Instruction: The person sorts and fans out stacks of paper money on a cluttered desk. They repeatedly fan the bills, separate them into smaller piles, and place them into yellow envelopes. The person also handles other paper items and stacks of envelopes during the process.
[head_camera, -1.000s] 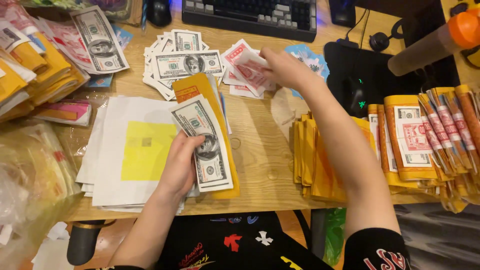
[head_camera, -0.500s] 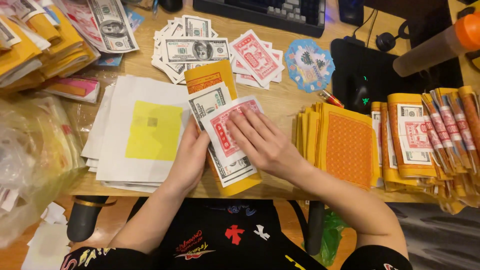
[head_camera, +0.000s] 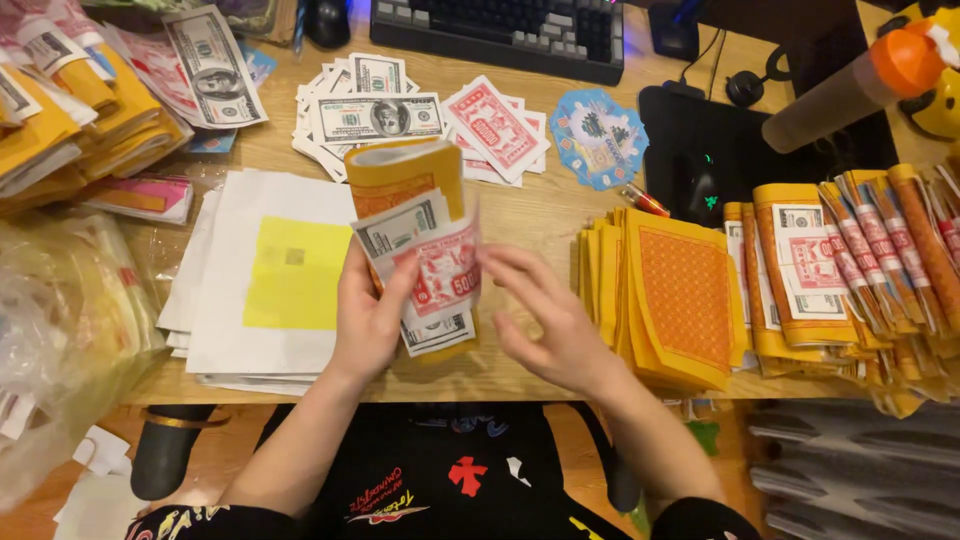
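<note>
Bundle (head_camera: 420, 255): orange paper curling round notes, raised above the desk edge, long axis upright
Left hand (head_camera: 368, 318): fingers clamped on bundle's left edge
Right hand (head_camera: 545, 318): fingers spread loose, just right of bundle, holding nothing

The person is wearing a black top with short sleeves that are ending above the elbows, leaving both forearms bare. Small printed patches in red, white and yellow are showing across the chest and sleeve edges. The left hand (head_camera: 368, 318) and right hand (head_camera: 545, 318) are wearing no gloves, rings or watch.
</note>
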